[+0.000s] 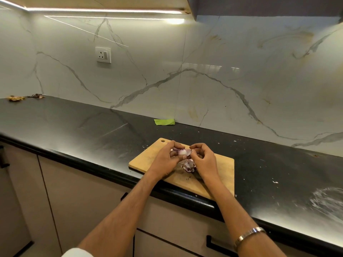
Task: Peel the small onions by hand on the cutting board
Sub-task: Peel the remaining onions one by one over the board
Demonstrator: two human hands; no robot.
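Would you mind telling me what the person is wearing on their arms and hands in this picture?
Both forearms are bare. The right wrist carries a plain metal bangle, silvery with a warm tint. A bit of white sleeve shows at the left arm near the frame's bottom edge. No gloves or rings are visible on the left hand or right hand.

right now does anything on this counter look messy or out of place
The cutting board juts over the counter's front edge at its near corner. White flecks litter the dark counter to its right, and dried brown scraps lie at the far left.
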